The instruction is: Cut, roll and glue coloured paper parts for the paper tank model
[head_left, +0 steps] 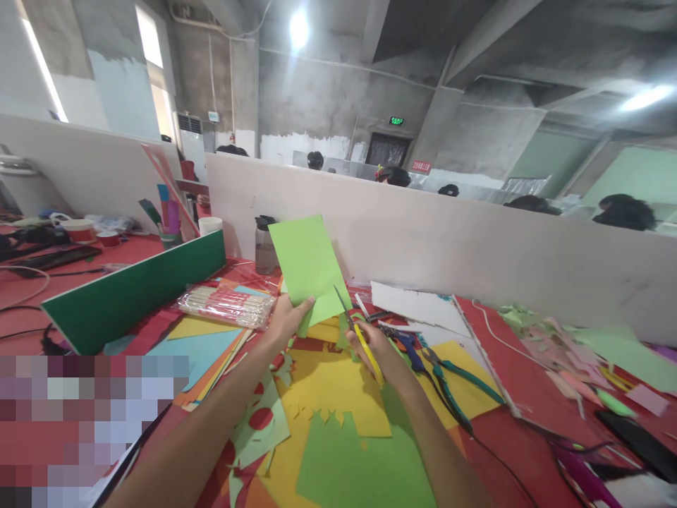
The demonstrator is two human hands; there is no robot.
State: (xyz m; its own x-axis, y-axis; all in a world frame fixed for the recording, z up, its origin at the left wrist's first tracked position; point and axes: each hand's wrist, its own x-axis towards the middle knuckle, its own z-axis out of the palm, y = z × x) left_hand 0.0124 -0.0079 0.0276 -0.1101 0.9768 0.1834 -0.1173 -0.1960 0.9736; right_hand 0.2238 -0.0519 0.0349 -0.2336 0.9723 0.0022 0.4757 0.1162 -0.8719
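My left hand [288,314] pinches the lower left edge of a light green sheet of paper [309,264], thumb on its face, holding it upright above the table. In my right hand [375,346] is a pair of scissors with yellow handles [364,346]. The scissor blades [341,298] point up and left, at the lower right edge of the sheet; whether they touch it I cannot tell. Below both hands lie yellow paper [333,381] with a notched edge and a green sheet [360,466]. A pale green sheet with round holes [278,416] sits left of them.
Teal-handled pliers [460,374] and a blue-handled tool [412,353] lie right of my right hand. A plastic-wrapped bundle of sticks [227,305] is at left, near a green board [142,289]. A water bottle [264,247] stands by the white partition [449,247]. Paper scraps [560,346] cover the far right.
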